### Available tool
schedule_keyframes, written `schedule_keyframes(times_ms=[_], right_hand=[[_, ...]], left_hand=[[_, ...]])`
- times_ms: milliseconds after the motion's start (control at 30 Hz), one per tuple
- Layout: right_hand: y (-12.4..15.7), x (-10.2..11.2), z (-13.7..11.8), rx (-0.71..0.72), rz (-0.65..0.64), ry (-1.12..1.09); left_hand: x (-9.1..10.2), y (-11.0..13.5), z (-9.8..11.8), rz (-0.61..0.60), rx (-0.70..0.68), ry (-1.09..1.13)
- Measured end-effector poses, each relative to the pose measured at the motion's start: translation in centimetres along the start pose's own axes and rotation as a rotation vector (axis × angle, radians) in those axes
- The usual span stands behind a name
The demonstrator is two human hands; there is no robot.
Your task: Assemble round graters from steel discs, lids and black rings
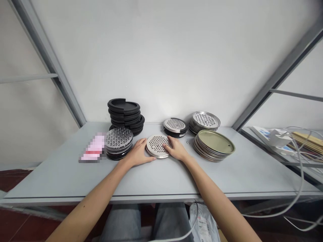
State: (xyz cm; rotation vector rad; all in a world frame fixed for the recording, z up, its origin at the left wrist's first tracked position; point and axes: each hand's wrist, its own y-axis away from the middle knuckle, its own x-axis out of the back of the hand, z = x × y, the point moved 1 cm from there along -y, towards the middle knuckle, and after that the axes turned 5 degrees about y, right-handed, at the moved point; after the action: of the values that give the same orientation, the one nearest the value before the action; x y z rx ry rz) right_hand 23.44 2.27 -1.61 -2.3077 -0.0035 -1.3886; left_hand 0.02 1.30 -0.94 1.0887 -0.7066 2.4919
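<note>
A round perforated metal disc (156, 145) lies on the grey table (75, 174) in front of me. My left hand (138, 153) rests at its left edge with fingers curled against the rim. On the disc's right side sits my right hand (176, 149), its fingers lying over the perforated top. Both hands touch the disc, which stays flat on the table.
A stack of black rings (125, 114) stands behind. Left is a stack topped by a perforated disc (118, 143) and a blurred pink item (94, 149). Right are perforated disc stacks (175, 126) (205, 121), plain metal lids (214, 144), and cables (297, 158).
</note>
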Motion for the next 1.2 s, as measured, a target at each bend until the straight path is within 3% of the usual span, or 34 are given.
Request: schedule_keyframes(times_ms=[333, 1067, 1200], right_hand=[[-0.04, 0.3, -0.27, 0.014, 0.046, -0.031], [-0.26, -0.3, 0.16, -0.005, -0.007, 0.034], [-0.19, -0.3, 0.28, -0.005, -0.015, 0.017]], left_hand=[[0.01, -0.1, 0.16, 0.054, -0.023, -0.016], [-0.22, 0.1, 0.32, -0.039, 0.055, -0.084], [-0.34, 0.15, 0.26, 0.028, 0.05, -0.099]])
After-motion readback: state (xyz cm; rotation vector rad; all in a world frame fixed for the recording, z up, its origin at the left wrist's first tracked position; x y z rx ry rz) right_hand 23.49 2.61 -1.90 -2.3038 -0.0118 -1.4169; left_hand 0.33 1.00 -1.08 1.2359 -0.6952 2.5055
